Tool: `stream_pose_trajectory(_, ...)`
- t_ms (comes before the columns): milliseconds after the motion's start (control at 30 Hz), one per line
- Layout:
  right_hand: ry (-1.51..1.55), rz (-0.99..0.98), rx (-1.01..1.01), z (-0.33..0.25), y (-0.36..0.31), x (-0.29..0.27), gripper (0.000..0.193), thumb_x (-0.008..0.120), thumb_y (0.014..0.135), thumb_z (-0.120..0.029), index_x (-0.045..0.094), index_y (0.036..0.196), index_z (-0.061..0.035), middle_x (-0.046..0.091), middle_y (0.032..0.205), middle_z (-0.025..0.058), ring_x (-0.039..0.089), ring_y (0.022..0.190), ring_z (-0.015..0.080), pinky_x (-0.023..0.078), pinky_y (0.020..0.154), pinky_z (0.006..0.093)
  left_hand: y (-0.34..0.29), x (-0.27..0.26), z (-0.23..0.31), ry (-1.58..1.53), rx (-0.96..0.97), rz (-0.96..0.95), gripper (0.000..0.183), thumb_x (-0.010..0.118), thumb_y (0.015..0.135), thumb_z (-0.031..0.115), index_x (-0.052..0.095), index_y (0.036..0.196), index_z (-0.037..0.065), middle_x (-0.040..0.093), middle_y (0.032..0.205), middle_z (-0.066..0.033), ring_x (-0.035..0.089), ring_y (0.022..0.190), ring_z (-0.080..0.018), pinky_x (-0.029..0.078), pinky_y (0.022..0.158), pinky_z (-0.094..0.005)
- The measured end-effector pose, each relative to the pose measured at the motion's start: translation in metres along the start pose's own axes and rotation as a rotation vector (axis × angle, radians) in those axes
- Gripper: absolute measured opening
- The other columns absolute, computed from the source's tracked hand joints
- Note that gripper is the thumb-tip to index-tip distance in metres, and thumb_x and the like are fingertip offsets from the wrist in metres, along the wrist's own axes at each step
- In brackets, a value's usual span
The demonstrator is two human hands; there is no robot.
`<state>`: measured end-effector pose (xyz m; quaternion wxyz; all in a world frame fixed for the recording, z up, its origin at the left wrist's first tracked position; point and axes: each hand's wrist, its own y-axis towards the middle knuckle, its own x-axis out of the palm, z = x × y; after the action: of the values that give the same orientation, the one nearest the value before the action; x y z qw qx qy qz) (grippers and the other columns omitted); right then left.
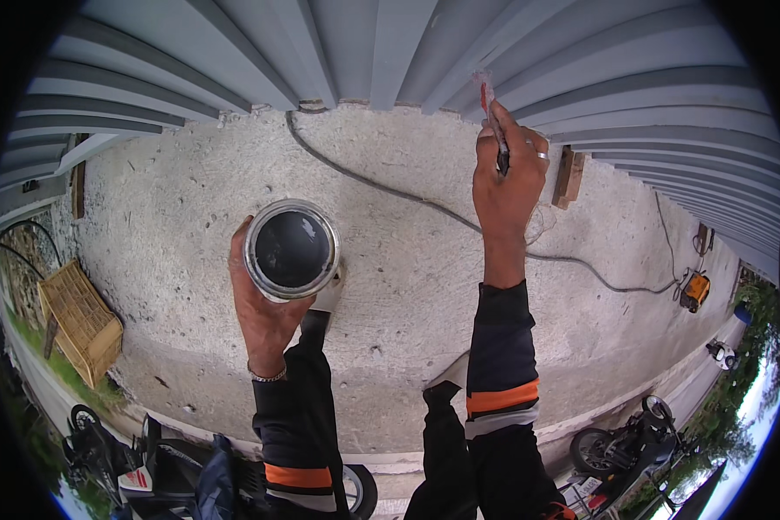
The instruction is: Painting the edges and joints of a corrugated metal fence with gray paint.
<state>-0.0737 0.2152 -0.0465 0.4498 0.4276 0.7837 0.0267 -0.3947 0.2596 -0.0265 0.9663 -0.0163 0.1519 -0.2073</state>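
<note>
My left hand point(264, 308) is wrapped round an open metal paint can point(293, 299), holding it upright at the left of the middle. Dark grey paint point(290, 251) shows inside, with a pale shine on its surface. Ahead and to the right, my right hand point(510, 169) is closed on the handle of a paintbrush point(485, 97). The brush points away from me, its tip at the grey ribbed metal panel point(572, 52). Whether the bristles touch the panel I cannot tell.
A dark cable point(381, 186) snakes over the rough concrete floor point(390, 347) to an orange-yellow machine point(694, 290) at the right. A wooden block point(568, 178) sits by the panel's foot. A wicker basket point(82, 321) lies far left. Motorcycles point(620, 451) stand along the near edge.
</note>
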Motion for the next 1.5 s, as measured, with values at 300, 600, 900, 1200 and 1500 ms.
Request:
stream_pose_trajectory(300,-0.043,-0.125,0.062,0.010,-0.019,0.001,0.036,0.071,0.092,-0.011,0.073,0.129,-0.0079,0.075,0.085,0.0058,0.062,0.104,0.0248,0.038,0.091,0.0407,0.005,0.005,0.005,0.079,-0.003,-0.018,0.105,0.093,0.075,0.023,0.033,0.159,0.003,0.046,0.151,-0.0155,0.051,0.141,-0.0303,0.043,0.119,-0.0434)
stream_pose_trajectory(600,0.098,0.120,-0.051,-0.016,-0.010,-0.021,0.036,0.069,0.092,-0.010,0.074,0.128,-0.0092,0.076,0.083,0.0027,0.061,0.105,0.0214,0.034,0.098,0.0418,0.007,-0.002,0.002,0.172,0.028,-0.007,0.108,0.095,0.071,0.024,0.034,0.159,0.004,0.046,0.152,-0.0157,0.051,0.142,-0.0303,0.043,0.120,-0.0436)
stream_pose_trajectory(900,-0.150,-0.009,-0.038,0.003,0.000,0.004,0.034,0.070,0.093,-0.012,0.075,0.126,-0.0094,0.073,0.079,0.0033,0.063,0.106,0.0227,0.032,0.100,0.0436,0.007,0.006,0.003,0.129,0.051,-0.024,0.108,0.094,0.070,0.011,0.033,0.160,0.005,0.048,0.152,-0.0153,0.051,0.141,-0.0296,0.044,0.120,-0.0434)
stream_pose_trajectory(1200,-0.165,0.017,-0.090,-0.017,0.005,-0.020,0.033,0.068,0.093,-0.011,0.075,0.125,-0.0093,0.075,0.083,0.0005,0.059,0.108,0.0207,0.028,0.104,0.0430,0.008,0.005,0.006,0.176,0.072,-0.014,0.112,0.095,0.067,0.007,0.032,0.160,0.006,0.050,0.149,-0.0140,0.054,0.139,-0.0286,0.045,0.119,-0.0428)
stream_pose_trajectory(1500,0.031,0.165,-0.094,-0.051,0.005,-0.055,0.032,0.065,0.095,-0.007,0.077,0.124,-0.0081,0.074,0.089,0.0054,0.064,0.107,0.0179,0.043,0.103,0.0345,0.008,0.000,0.009,0.064,0.025,-0.005,0.111,0.096,0.068,0.011,0.033,0.159,0.005,0.051,0.149,-0.0148,0.054,0.139,-0.0289,0.045,0.120,-0.0426)
